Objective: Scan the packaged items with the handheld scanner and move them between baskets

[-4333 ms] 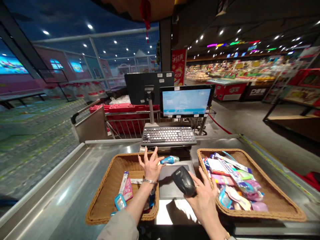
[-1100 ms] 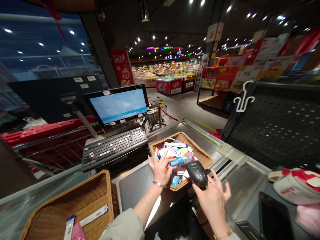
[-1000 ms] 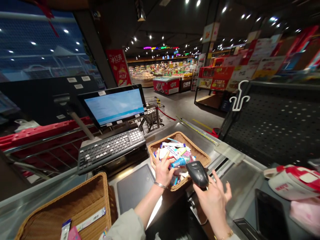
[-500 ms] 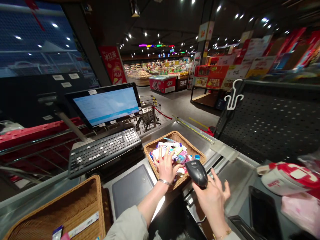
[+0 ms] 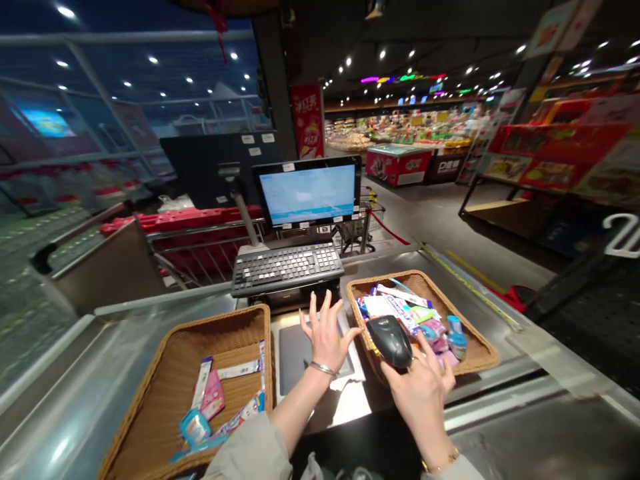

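Note:
My left hand (image 5: 327, 337), a bracelet on its wrist, is held with its fingers spread and nothing visible in them. Below it lies a flat grey plate (image 5: 293, 373) set in the counter. In my right hand (image 5: 423, 387) is a black handheld barcode scanner (image 5: 389, 340), its head over the near left side of the right wicker basket (image 5: 480, 333). That basket holds a pile of colourful packets (image 5: 395, 307) and small blue-capped containers (image 5: 456, 337). On the left, another wicker basket (image 5: 165, 387) holds several slim packets (image 5: 239, 369) and a round blue item (image 5: 195, 427).
A keyboard (image 5: 287, 267) and a lit monitor (image 5: 310, 193) stand behind the plate. The metal counter (image 5: 565, 427) stretches to the right. Beyond are a shopping cart (image 5: 353, 233), a red freezer chest (image 5: 397, 165) and a display stand (image 5: 540, 160).
The view has turned left, bringing more of the left basket into sight. My left hand has moved from the packets in the right basket to above the plate. The scanner stays in my right hand.

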`<state>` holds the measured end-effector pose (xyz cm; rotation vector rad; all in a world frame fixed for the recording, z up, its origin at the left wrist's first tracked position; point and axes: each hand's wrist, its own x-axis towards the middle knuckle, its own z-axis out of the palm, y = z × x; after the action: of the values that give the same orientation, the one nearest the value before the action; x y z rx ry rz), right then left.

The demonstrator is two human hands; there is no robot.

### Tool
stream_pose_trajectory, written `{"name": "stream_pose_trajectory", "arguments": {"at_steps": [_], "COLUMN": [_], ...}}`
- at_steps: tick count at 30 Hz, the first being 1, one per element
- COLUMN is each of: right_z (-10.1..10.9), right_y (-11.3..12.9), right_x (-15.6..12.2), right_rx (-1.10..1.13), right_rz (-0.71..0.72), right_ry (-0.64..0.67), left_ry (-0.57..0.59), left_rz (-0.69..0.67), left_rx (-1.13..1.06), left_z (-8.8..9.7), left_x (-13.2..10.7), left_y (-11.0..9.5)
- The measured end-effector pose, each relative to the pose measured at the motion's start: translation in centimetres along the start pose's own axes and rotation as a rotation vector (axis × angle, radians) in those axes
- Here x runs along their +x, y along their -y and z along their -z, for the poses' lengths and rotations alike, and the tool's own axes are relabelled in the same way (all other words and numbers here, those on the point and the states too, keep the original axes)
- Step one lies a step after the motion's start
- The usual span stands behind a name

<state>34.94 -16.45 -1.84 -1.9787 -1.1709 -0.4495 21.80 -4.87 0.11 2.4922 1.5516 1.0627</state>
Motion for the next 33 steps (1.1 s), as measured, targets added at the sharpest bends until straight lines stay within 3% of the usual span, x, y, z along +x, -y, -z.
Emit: {"name": "stream_pose_trajectory", "arguments": {"at_steps": [9, 15, 23, 33], "right_z": [-3.1, -4.5, -5.8, -5.9], "right_y": [5.6, 8.6, 10.2, 10.8], "right_x": [-0.8, -1.8, -2.8, -3.4], "right_rx": [0.089, 0.178, 0.225, 0.168], "right_rz": [0.181, 0.252, 0.293, 0.265], "right_ry": [0.184, 0.272, 0.339, 0.369], "left_ry": [-0.035, -0.041, -0.013, 0.154], "left_rz": [0.198, 0.338, 0.399, 0.476], "left_rx": [0.117, 0.176, 0.280, 0.401], "left_z": [4.6, 7.1, 9.1, 11.4], "left_x": [-3.4, -5.8, -8.5, -10.3], "left_y": [8.7, 13.0, 18.4, 25.7]}}
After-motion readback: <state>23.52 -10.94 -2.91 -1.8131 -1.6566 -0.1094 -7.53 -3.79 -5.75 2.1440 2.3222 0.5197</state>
